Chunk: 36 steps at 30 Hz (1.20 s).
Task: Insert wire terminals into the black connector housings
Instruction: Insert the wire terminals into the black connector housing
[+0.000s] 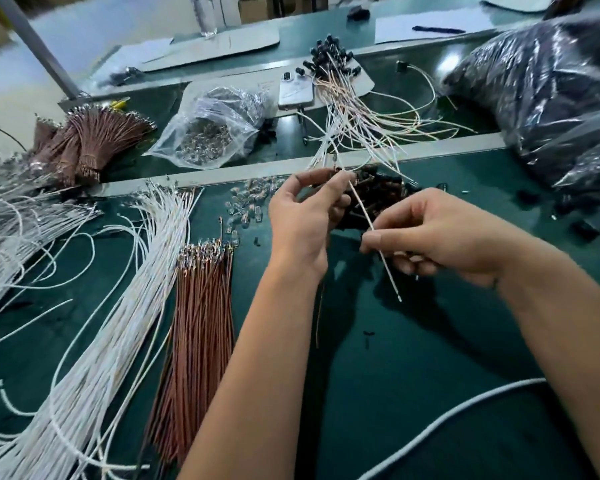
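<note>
Green bench [430, 341] strewn with wire bundles [118, 306]; both hands' grip, left hand [302, 220] and right hand [440, 233], pinching white wire [368, 216], housing perhaps hidden.

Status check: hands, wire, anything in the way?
Left hand pinches housing end. Right hand pinches white wire. Loose black housings piled behind; nothing blocking.

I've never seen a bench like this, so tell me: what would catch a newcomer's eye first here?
Probably the two hands at the centre: the left hand and right hand both pinch one thin white wire above a heap of black connector housings. Next, the long white wires fanned across the green table at left, with a bundle of brown wires beside them. A big crinkled dark plastic bag fills the upper right.
</note>
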Each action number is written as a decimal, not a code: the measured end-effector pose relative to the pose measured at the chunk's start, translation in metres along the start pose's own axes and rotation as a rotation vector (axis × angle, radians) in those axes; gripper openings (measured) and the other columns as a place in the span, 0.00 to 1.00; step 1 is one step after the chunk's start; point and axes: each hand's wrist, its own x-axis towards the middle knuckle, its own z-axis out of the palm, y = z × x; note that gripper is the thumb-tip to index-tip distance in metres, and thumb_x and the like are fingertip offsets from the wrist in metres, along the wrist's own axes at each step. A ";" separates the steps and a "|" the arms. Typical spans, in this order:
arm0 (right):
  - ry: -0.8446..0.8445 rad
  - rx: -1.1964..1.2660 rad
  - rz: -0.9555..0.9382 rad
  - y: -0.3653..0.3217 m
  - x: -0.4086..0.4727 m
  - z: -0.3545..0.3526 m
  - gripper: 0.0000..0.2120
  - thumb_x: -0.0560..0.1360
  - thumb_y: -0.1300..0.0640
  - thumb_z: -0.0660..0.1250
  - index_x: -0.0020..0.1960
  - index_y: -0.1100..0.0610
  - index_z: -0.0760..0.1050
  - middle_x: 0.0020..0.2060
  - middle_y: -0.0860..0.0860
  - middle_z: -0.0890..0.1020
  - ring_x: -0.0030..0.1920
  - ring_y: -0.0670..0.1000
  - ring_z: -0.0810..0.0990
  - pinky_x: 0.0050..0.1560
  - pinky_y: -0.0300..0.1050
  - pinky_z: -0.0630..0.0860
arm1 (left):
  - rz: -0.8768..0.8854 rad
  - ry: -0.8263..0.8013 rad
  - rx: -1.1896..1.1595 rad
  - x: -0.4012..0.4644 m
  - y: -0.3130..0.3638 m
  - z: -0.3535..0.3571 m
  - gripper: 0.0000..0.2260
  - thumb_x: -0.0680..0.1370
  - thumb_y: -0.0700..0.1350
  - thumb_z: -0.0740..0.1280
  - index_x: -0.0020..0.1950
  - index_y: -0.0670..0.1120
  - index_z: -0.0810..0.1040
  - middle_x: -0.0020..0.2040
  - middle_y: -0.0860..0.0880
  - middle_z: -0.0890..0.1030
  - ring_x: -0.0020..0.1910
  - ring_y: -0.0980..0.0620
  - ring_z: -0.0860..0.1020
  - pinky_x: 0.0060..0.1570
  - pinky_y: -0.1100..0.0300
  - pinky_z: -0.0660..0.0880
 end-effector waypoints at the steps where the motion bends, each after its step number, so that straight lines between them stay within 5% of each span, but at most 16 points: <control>1: 0.024 0.058 -0.036 0.002 0.001 0.000 0.09 0.75 0.55 0.75 0.43 0.61 0.85 0.26 0.49 0.78 0.23 0.42 0.72 0.20 0.33 0.63 | 0.005 -0.018 0.023 -0.001 -0.001 -0.005 0.09 0.74 0.34 0.75 0.49 0.43 0.79 0.40 0.44 0.83 0.29 0.55 0.77 0.29 0.66 0.74; 4: 0.184 0.326 -0.191 0.007 0.006 -0.001 0.09 0.74 0.54 0.73 0.46 0.59 0.85 0.34 0.53 0.83 0.26 0.44 0.75 0.20 0.33 0.64 | 0.024 -0.090 0.091 -0.004 -0.007 -0.019 0.11 0.75 0.33 0.74 0.54 0.41 0.79 0.45 0.43 0.86 0.32 0.53 0.80 0.35 0.65 0.77; 7: 0.341 0.498 -0.339 0.012 0.012 0.000 0.08 0.74 0.57 0.73 0.50 0.62 0.83 0.37 0.56 0.83 0.32 0.48 0.79 0.26 0.34 0.71 | 0.050 -0.189 0.115 -0.006 -0.010 -0.026 0.08 0.75 0.31 0.72 0.49 0.42 0.79 0.46 0.43 0.87 0.35 0.52 0.83 0.36 0.65 0.77; 15: 0.548 0.479 -0.512 0.012 0.012 0.007 0.06 0.77 0.67 0.73 0.54 0.62 0.81 0.39 0.54 0.86 0.39 0.51 0.86 0.34 0.37 0.79 | 0.039 -0.316 0.192 -0.004 -0.007 -0.031 0.11 0.71 0.30 0.75 0.42 0.46 0.84 0.39 0.46 0.83 0.38 0.48 0.80 0.40 0.59 0.78; 30: 0.579 0.395 -0.561 0.008 0.010 0.014 0.05 0.78 0.66 0.73 0.53 0.64 0.81 0.39 0.56 0.86 0.39 0.54 0.87 0.34 0.39 0.80 | 0.058 -0.322 0.275 -0.003 -0.010 -0.028 0.09 0.69 0.31 0.77 0.44 0.42 0.83 0.38 0.44 0.85 0.33 0.53 0.81 0.37 0.63 0.78; 36: 0.572 0.389 -0.547 0.010 0.012 0.016 0.06 0.77 0.67 0.74 0.53 0.63 0.81 0.37 0.56 0.86 0.39 0.55 0.87 0.34 0.39 0.80 | 0.048 -0.310 0.276 -0.004 -0.012 -0.028 0.10 0.68 0.32 0.78 0.43 0.44 0.84 0.42 0.40 0.86 0.36 0.49 0.82 0.43 0.57 0.80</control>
